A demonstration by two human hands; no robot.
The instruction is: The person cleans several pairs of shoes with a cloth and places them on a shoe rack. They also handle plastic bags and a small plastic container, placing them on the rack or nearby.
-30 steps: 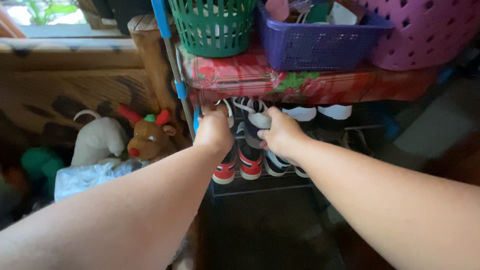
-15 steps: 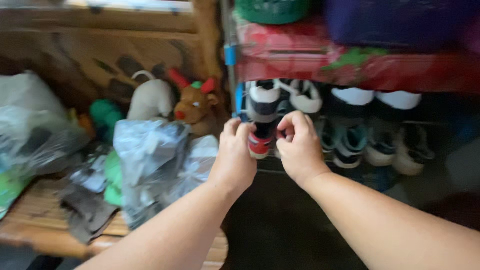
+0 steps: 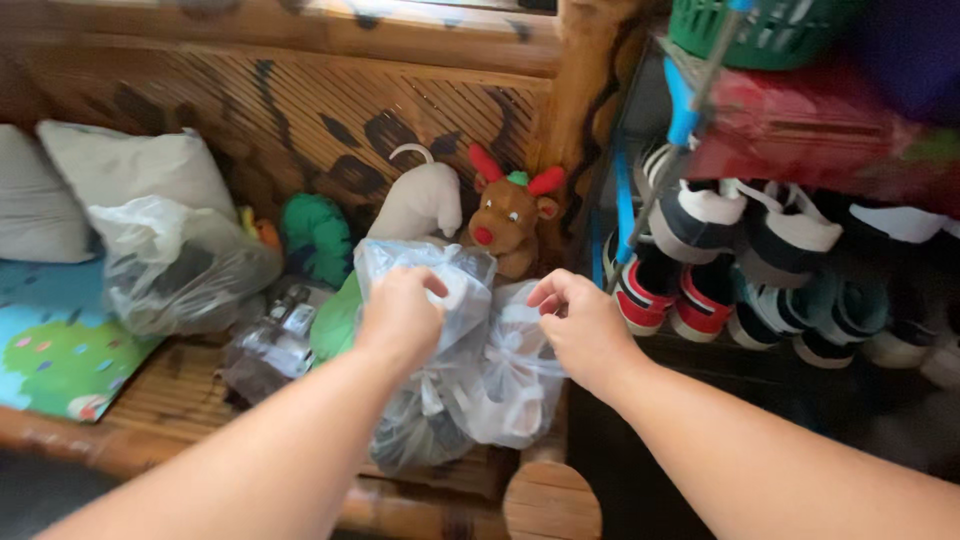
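Clear crinkled plastic bags (image 3: 470, 360), knotted, at the wooden bench's (image 3: 180, 400) right end: our left hand (image 3: 400, 315) pinches the taller bag's top; our right hand (image 3: 580, 325) hovers loosely curled just beside, holding nothing.

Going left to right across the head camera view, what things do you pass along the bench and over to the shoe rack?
Grey pillow → clear plastic bag → green plush toy → left hand on a tied plastic bag → reindeer plush → right hand → red-soled sneakers on the shoe rack.
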